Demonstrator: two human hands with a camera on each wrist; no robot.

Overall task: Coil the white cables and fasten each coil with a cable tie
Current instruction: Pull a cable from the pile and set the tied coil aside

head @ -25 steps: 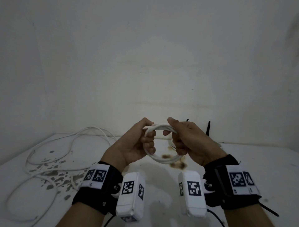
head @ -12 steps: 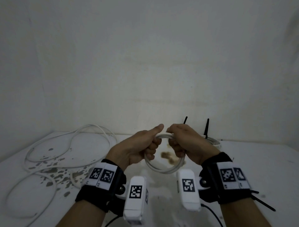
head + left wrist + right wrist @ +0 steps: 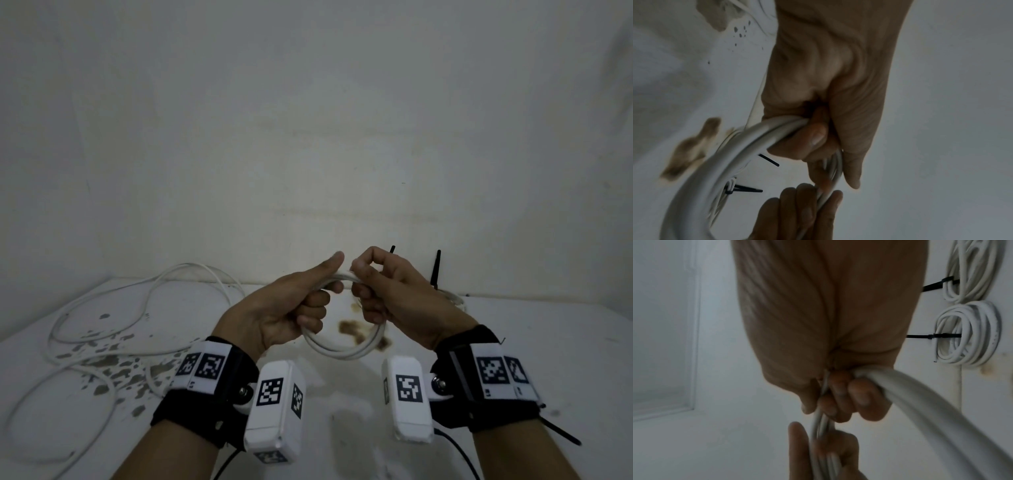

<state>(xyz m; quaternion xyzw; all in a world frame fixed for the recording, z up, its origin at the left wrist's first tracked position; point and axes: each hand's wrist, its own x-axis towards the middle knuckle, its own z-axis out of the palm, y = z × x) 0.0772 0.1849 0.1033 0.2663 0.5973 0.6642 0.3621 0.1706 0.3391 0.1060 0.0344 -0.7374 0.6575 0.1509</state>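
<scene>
A white cable coil (image 3: 346, 347) hangs in the air between both hands above the white table (image 3: 548, 342). My left hand (image 3: 294, 305) grips its left side, fingers curled round the strands (image 3: 756, 139), thumb laid along the top. My right hand (image 3: 380, 294) grips the right side (image 3: 910, 391) and pinches the strands at the top, close to the left thumb. Two finished coils (image 3: 968, 334) with black cable ties (image 3: 920, 336) lie behind my right hand. A black tie (image 3: 561, 433) sticks out under my right wrist strap.
Loose white cables (image 3: 102, 325) sprawl over the table's left side among grey paint chips. A brown stain (image 3: 356, 332) marks the table under the coil. Tie ends (image 3: 437, 270) stand up near the back wall (image 3: 308, 137).
Both hands with the coil have sunk a little and drawn nearer the table. The left thumb has straightened along the coil's top, and the right fingertips now meet it there.
</scene>
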